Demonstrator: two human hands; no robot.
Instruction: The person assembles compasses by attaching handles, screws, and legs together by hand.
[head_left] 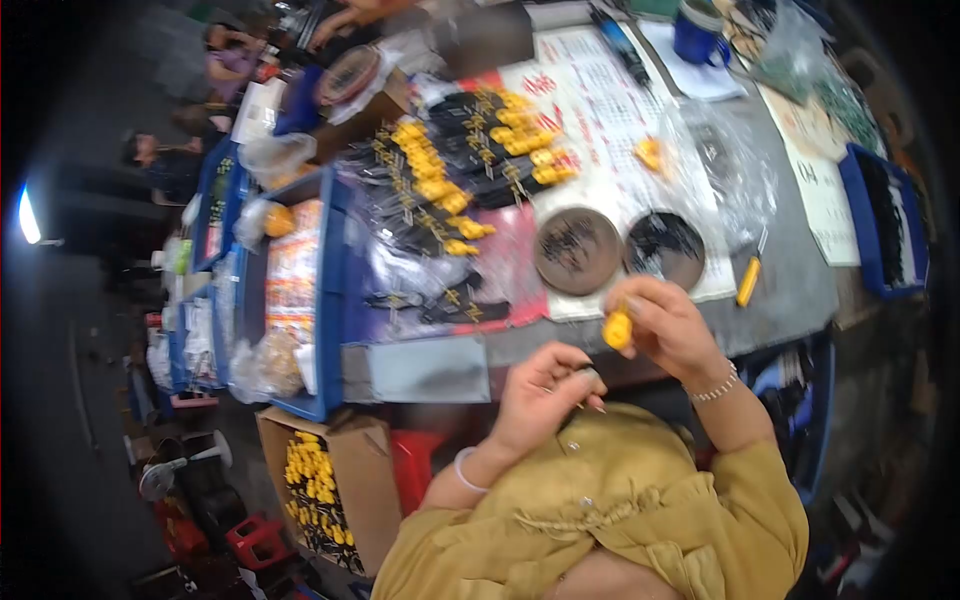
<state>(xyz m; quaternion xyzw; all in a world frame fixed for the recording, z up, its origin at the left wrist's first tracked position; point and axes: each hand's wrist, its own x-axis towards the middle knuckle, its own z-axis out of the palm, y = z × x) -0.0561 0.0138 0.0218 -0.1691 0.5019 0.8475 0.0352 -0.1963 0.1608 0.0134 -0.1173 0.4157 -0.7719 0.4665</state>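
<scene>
My right hand is closed around a small yellow figure, held over the table's front edge. Lower and to the left, my left hand is curled in a pinch on a small black piece, mostly hidden by the fingers. Just beyond my right hand stand two round dishes: a brown dish and a dark dish, both with small dark bits inside. Farther left lie rows of yellow figures on black straps, with several loose black straps nearer me.
Blue bins stand at left; a cardboard box below holds more yellow-and-black pieces. A yellow-handled tool, a clear plastic bag and a blue mug are on the table. Other people sit at the far left.
</scene>
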